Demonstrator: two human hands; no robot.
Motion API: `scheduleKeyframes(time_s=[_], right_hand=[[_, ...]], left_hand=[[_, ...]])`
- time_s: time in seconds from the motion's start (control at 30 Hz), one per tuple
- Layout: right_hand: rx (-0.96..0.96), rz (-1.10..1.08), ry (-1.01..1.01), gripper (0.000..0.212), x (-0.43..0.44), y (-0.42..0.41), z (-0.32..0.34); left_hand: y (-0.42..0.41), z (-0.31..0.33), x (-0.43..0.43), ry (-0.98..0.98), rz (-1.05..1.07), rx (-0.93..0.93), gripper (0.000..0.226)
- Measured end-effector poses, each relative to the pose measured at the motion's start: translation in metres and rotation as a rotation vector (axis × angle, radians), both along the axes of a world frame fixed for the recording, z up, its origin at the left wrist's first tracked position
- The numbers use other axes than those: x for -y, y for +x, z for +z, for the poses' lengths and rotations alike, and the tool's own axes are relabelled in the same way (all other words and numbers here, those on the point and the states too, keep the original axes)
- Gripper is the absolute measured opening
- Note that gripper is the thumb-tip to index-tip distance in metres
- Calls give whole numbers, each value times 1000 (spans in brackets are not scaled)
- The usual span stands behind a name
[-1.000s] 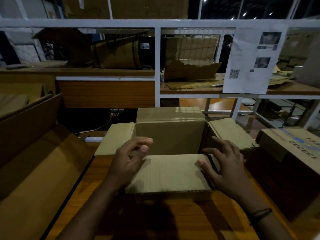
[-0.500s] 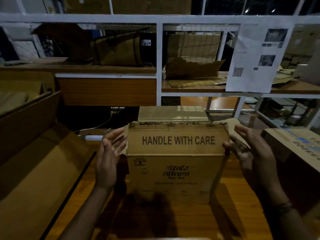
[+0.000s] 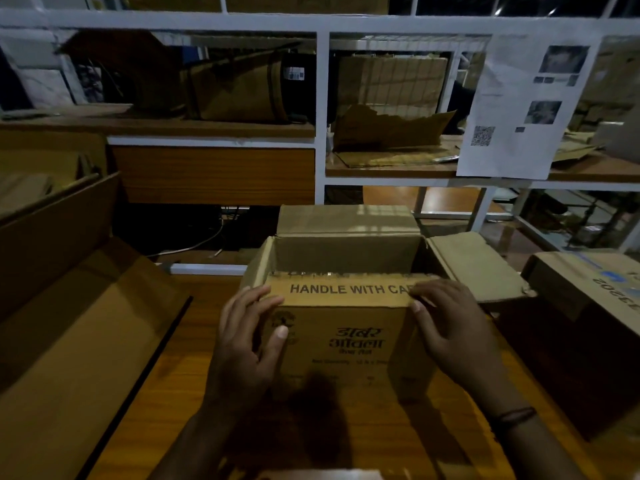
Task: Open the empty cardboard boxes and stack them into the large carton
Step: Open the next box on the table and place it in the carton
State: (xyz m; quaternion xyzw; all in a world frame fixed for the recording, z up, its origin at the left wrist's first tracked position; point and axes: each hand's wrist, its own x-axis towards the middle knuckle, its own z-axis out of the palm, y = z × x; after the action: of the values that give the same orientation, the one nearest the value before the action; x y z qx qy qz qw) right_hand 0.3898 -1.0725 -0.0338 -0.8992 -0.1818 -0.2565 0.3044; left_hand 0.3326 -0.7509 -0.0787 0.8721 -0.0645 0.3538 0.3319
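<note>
A small brown cardboard box [image 3: 341, 344] printed "HANDLE WITH CARE" stands open on the wooden table [image 3: 173, 393] right in front of me. Its near flap is folded down against the front wall, and its back and right flaps stick outward. My left hand [image 3: 246, 344] wraps the front left corner, fingers on the folded flap and thumb on the front face. My right hand [image 3: 450, 337] grips the front right corner, fingers lying over the end of the flap. The large open carton [image 3: 79, 341] sits at my left, its inside dim.
Another cardboard box [image 3: 588, 289] with a blue-printed label stands at the right, close to the small box's right flap. A white-framed shelf rack [image 3: 320, 109] with torn cardboard and a paper sheet [image 3: 519, 109] rises behind the table.
The near flap lay flat toward me, then swung down onto the front wall. My hands, held apart beside the box half a second ago, now close on its front corners.
</note>
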Motion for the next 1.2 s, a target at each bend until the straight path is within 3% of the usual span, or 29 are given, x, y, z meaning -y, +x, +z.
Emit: scheduleKeyframes(time_s=[0.07, 0.17, 0.43, 0.7, 1.03, 1.2], right_hand=[[18, -48, -185, 42, -6, 1, -9], [25, -113, -307, 51, -12, 3, -15], [67, -62, -397, 41, -63, -4, -18], [156, -34, -346, 34, -67, 1, -23], [134, -138, -296, 52, -1, 7, -27], [78, -208, -229, 52, 7, 6, -29]], left_hand=[[-1, -2, 2, 89, 56, -20, 54], [-1, 5, 7, 224, 144, -43, 57], [11, 21, 55, 406, 178, -80, 40], [20, 17, 54, 394, 168, 9, 27], [14, 5, 23, 430, 193, -28, 60], [12, -4, 12, 213, 189, -53, 60]])
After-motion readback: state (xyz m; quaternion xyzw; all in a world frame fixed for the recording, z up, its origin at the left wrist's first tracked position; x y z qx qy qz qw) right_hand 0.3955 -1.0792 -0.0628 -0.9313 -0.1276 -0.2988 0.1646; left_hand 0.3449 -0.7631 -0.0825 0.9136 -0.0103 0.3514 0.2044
